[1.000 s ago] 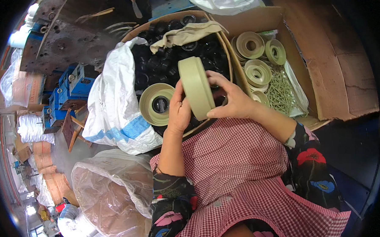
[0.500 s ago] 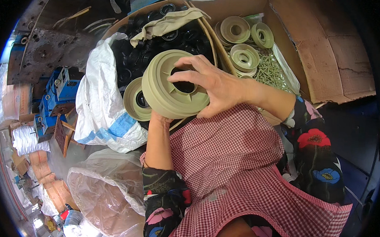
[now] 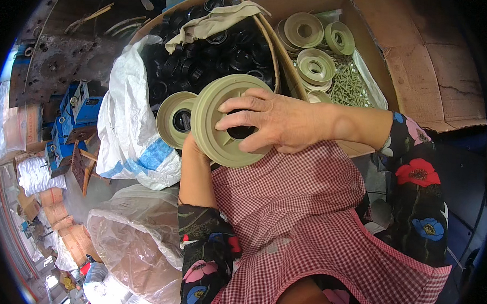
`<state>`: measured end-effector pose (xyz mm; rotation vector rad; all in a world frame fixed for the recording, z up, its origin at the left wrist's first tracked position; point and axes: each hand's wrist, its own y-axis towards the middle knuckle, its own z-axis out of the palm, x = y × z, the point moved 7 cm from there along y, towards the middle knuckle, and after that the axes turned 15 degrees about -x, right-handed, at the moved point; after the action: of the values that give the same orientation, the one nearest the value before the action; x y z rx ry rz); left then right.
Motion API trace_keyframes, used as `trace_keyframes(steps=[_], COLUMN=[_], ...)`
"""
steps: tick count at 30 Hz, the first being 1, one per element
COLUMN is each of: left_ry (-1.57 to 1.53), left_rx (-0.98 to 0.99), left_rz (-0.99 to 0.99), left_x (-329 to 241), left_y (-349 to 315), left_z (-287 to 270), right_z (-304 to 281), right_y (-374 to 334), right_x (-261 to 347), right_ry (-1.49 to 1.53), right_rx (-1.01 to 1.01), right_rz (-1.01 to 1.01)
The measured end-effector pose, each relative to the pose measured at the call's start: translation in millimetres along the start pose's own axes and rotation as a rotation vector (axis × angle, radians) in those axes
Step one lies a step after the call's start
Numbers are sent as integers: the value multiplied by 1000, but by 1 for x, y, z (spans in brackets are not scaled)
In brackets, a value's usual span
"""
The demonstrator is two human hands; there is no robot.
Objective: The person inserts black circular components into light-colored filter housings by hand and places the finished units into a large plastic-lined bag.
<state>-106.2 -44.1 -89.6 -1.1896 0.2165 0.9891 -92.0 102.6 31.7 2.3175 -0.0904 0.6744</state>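
A stepped, olive-green plastic ring (image 3: pixel 208 115) with a ribbed centre hole is held up in front of my apron, its flat face turned toward me. Under its lower left side comes my left hand (image 3: pixel 192 148), supporting it from behind; those fingers are hidden. My right hand (image 3: pixel 288 121) lies over the ring's face from the right, fingers curled at the central hole, where something black shows. Just left, another olive-green ring (image 3: pixel 166 120) with a black insert (image 3: pixel 183 120) in its centre rests by the black parts.
Behind the ring stands a carton heaped with black round parts (image 3: pixel 198 68), a beige glove (image 3: pixel 216 26) on top. Right of it, an open cardboard box (image 3: pixel 427 57) holds green rings (image 3: pixel 317 65) and thin green pieces (image 3: pixel 348 83). A white sack (image 3: pixel 128 114) and clear plastic bag (image 3: pixel 137 229) are left.
The held ring has come slightly nearer and to the right, and faces me more squarely. My right fingers have moved in from the rim to its central hole.
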Motion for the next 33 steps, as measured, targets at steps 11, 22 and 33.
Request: trace_keyframes(steps=[11,22,33], left_ry=[178,-176,434], left_rx=[-41,56,-107], left_rz=[418,224,613], left_x=[-15,-9,-29], left_y=[-2,7,16], left_z=[38,17,24], right_z=[9,-22,15], right_y=[-38,1,-45], right_x=[-73,-46,-125], right_ry=[323,33,560], right_rx=[-860,-539,-170], right_rz=[882,-93,1426])
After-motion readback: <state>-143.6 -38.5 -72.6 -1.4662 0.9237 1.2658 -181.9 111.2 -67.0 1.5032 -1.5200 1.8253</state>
